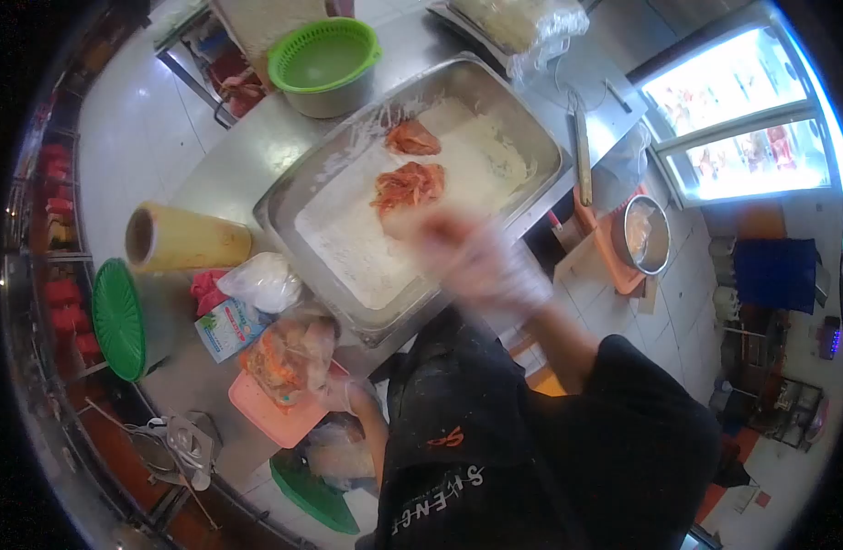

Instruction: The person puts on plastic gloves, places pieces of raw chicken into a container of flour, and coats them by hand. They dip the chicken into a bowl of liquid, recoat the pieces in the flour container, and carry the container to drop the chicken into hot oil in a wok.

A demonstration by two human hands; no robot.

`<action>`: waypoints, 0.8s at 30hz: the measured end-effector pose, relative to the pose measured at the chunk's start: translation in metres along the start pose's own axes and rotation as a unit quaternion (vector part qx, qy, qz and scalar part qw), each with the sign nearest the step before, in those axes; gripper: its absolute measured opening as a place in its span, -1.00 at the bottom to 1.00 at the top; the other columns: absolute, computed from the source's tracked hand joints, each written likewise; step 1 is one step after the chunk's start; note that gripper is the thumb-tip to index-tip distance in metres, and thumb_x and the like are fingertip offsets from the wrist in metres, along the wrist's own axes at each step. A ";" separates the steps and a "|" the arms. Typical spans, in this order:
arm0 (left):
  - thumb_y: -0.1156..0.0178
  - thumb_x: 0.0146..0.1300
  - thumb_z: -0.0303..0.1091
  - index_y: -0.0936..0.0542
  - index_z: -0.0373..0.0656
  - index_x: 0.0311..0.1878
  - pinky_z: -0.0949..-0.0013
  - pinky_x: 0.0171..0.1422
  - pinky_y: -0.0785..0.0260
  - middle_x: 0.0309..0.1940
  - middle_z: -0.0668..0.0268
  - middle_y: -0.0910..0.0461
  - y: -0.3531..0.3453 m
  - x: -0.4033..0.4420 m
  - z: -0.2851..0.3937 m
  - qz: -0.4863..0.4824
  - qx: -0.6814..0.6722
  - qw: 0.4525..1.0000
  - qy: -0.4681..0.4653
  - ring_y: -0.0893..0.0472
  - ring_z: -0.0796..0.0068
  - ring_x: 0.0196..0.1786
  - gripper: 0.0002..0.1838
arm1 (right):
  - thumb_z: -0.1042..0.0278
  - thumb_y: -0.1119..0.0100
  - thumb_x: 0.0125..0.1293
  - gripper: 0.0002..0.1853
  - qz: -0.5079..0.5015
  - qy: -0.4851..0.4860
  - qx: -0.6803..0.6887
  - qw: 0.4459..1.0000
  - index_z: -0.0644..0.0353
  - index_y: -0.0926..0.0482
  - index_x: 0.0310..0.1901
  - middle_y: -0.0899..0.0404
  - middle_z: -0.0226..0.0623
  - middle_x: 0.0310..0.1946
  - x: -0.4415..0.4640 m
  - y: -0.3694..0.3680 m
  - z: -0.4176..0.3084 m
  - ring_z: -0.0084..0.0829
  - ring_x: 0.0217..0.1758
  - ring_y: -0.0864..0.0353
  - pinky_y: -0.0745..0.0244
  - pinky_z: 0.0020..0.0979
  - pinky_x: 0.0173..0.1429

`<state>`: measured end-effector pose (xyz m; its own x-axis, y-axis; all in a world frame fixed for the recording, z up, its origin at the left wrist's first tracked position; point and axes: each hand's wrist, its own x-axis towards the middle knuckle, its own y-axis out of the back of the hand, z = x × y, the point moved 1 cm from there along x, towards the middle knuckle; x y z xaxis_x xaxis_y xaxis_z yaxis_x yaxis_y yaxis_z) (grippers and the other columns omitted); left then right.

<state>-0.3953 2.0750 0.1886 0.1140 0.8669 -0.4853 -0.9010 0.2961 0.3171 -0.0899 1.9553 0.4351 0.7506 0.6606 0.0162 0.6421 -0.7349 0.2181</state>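
Observation:
My right hand [490,270], in a clear plastic glove, is smeared by motion over a deep metal pan [284,179]. White flour [344,225] covers the pan's bottom. Two portions of reddish raw meat lie on the flour: a larger piece [410,186] just beyond my right fingers and a smaller piece [412,138] farther back. Whether the right fingers hold anything is not visible. My left hand [337,394], also gloved, grips the lower side of a clear plastic bag [289,353] of orange-red marinated meat. That bag rests in a pink tray [266,408].
A green colander [325,78] sits in a bowl behind the pan. Left stand a yellow wrap roll [188,238], a green lid [119,321], a blue-white box [229,330] and a white plastic bag [261,280]. At right are a metal bowl [660,238] and a lit display fridge [724,92].

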 end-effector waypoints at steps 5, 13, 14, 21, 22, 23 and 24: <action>-0.18 0.44 -0.21 -0.52 -0.29 0.00 0.37 -0.05 -0.47 -0.26 0.26 -0.60 0.012 0.002 -0.010 0.060 -0.003 0.997 0.056 -0.58 0.46 -0.17 -0.69 | 0.13 -0.20 0.43 -0.72 0.323 -0.099 -0.280 0.899 0.19 -0.68 -0.14 -0.61 -0.42 -0.39 0.047 0.194 0.106 -0.53 -0.31 -0.53 -0.45 -0.36 -0.18; -0.09 0.50 -0.17 -0.49 -0.25 0.00 0.39 -0.08 -0.47 -0.24 0.29 -0.57 0.059 0.033 0.016 0.235 -0.034 0.970 0.048 -0.56 0.48 -0.17 -0.70 | 0.13 -0.28 0.45 -0.70 0.313 -0.111 -0.140 0.933 0.26 -0.64 -0.24 -0.47 -0.52 -0.52 0.080 0.119 0.109 -0.67 -0.43 -0.38 -0.30 -0.53 -0.29; -0.08 0.51 -0.16 -0.49 -0.25 0.00 0.39 -0.08 -0.47 -0.24 0.30 -0.57 0.071 0.037 0.022 0.263 -0.039 0.963 0.039 -0.56 0.48 -0.17 -0.70 | 0.14 -0.28 0.46 -0.70 0.284 -0.111 -0.115 0.946 0.26 -0.65 -0.22 -0.49 -0.52 -0.51 0.085 0.102 0.103 -0.67 -0.41 -0.39 -0.30 -0.54 -0.27; 0.00 0.56 -0.12 -0.46 -0.21 -0.01 0.40 -0.11 -0.47 -0.22 0.32 -0.55 0.179 0.068 0.086 0.436 -0.033 0.896 -0.072 -0.55 0.49 -0.17 -0.69 | 0.19 -0.27 0.48 -0.73 0.083 -0.061 -0.047 0.994 0.28 -0.66 -0.12 -0.64 -0.45 -0.37 0.087 -0.020 0.051 -0.65 -0.33 -0.50 -0.46 -0.48 -0.19; 0.01 0.57 -0.11 -0.46 -0.21 -0.01 0.40 -0.12 -0.47 -0.22 0.32 -0.54 0.189 0.071 0.095 0.441 -0.032 0.893 -0.088 -0.55 0.49 -0.17 -0.69 | 0.19 -0.27 0.48 -0.74 0.064 -0.056 -0.046 0.995 0.27 -0.66 -0.11 -0.63 -0.45 -0.37 0.082 -0.031 0.043 -0.66 -0.33 -0.50 -0.47 -0.48 -0.18; 0.02 0.57 -0.11 -0.46 -0.20 -0.01 0.41 -0.12 -0.47 -0.21 0.33 -0.54 0.197 0.076 0.103 0.442 -0.032 0.890 -0.104 -0.55 0.49 -0.17 -0.69 | 0.21 -0.28 0.48 -0.75 0.041 -0.070 -0.037 0.996 0.27 -0.65 -0.11 -0.63 -0.44 -0.38 0.077 -0.042 0.037 -0.66 -0.32 -0.51 -0.47 -0.48 -0.18; 0.03 0.58 -0.10 -0.45 -0.20 -0.01 0.41 -0.12 -0.47 -0.21 0.33 -0.54 0.201 0.082 0.109 0.436 -0.030 0.891 -0.121 -0.55 0.49 -0.17 -0.69 | 0.22 -0.28 0.47 -0.76 0.016 -0.083 -0.027 0.996 0.26 -0.65 -0.11 -0.63 -0.43 -0.38 0.070 -0.054 0.031 -0.66 -0.31 -0.51 -0.48 -0.48 -0.18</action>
<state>-0.5211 2.2493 0.3011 -0.5604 0.8199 0.1174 -0.7107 -0.5488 0.4402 -0.0672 2.0366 0.3939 0.7886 0.5993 -0.1376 0.6119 -0.7429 0.2714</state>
